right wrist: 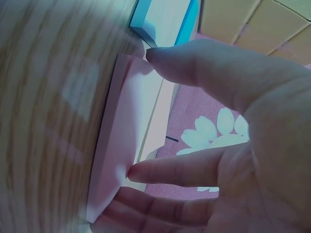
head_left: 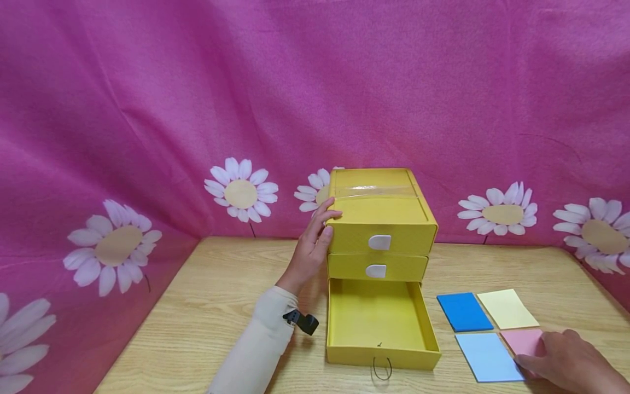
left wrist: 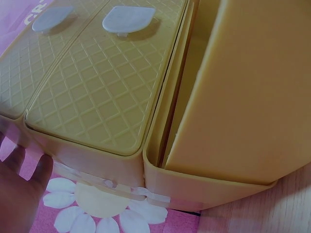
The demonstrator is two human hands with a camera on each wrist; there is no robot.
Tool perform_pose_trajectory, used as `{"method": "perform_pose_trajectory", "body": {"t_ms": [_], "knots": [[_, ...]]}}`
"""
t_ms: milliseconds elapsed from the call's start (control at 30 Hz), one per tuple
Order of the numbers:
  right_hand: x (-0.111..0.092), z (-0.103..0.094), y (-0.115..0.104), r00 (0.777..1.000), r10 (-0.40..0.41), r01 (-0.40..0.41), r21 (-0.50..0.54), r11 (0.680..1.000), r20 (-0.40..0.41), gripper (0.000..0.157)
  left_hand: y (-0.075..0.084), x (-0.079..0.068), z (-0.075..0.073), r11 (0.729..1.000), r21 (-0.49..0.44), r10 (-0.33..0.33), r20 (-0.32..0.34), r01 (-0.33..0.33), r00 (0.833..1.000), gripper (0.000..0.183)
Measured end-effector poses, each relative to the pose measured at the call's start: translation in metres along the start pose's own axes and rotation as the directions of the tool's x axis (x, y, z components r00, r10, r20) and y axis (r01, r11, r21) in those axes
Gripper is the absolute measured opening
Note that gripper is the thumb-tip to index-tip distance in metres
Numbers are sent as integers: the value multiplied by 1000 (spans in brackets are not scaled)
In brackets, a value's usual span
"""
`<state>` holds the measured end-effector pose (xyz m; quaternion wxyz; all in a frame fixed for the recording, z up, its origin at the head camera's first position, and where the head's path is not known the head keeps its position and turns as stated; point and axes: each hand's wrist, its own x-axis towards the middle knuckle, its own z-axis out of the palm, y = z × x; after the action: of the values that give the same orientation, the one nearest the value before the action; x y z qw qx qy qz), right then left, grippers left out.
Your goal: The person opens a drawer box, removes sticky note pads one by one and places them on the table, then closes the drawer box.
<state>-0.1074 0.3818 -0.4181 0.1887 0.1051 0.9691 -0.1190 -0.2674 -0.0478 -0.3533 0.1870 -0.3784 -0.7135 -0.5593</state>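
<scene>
A yellow drawer cabinet (head_left: 379,210) stands on the table, its upper two drawers closed and its bottom drawer (head_left: 379,317) pulled out. My left hand (head_left: 311,246) rests against the cabinet's upper left side, fingers fairly straight and touching its edge. On the right, a pink sticky note pad (head_left: 521,342) lies on the table, partly covered by my right hand (head_left: 573,358). In the right wrist view, the thumb is at one edge of this pad and the fingers are at the opposite edge. Around it lie a light blue pad (head_left: 489,358), a dark blue pad (head_left: 465,312) and a cream pad (head_left: 508,309).
A dark string loop (head_left: 382,369) hangs from the bottom drawer's front. White tabs (head_left: 380,242) mark the upper drawers, and clear tape (head_left: 369,191) crosses the cabinet top. Behind the wooden table (head_left: 236,273) hangs a pink daisy-print cloth (head_left: 315,82).
</scene>
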Motion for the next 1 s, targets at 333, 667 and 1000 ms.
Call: {"method": "perform_pose_trajectory", "body": {"t_ms": [333,667,1000], "knots": [[2,1,3,1000,11,-11,17,1000,5,60,-3,1,0,1000,4,25,1,-25,1000,31],[-2,1,0,999,-15,14,-9,1000,-36,54,19,0,-3,1000,-13,15,5,-15,1000,31],[-4,-1,-2,1000,-7,7,15,1000,-19,53,36,0,-4,1000,-19,-10,10,10,1000,30]]}}
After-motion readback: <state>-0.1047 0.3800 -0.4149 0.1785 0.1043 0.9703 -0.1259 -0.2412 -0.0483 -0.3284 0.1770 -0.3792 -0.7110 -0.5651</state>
